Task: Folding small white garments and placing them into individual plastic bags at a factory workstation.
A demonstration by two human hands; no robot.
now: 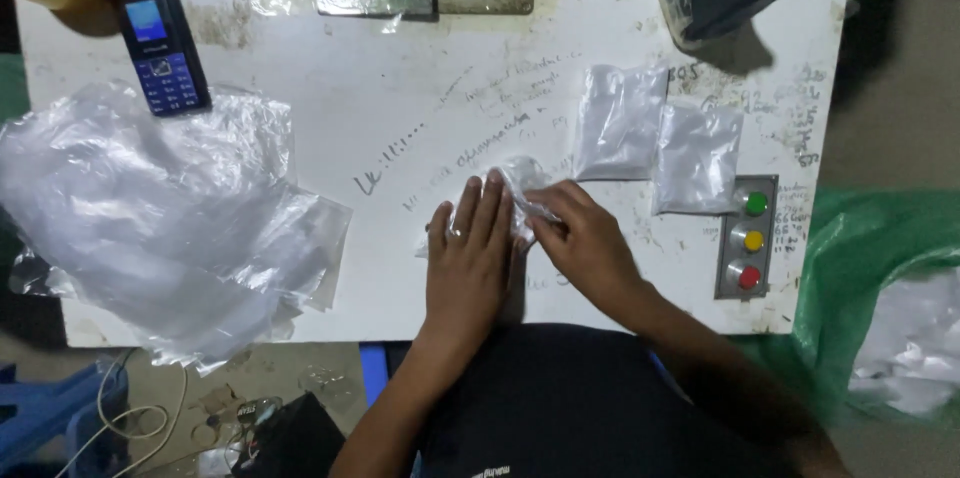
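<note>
My left hand [468,256] presses flat, fingers extended, on a clear bag [520,183]; my right hand [580,238] pinches its edge.

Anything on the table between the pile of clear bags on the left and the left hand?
Nothing: in the head view, the white tabletop is bare, apart from scribbles, between the clear bag pile and the left hand.

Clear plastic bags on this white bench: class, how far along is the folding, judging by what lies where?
Done: two flattened bags lie by the button panel. In hand: the left hand presses a crumpled bag flat while the right hand pinches it. Left: the loose bag heap.
</note>
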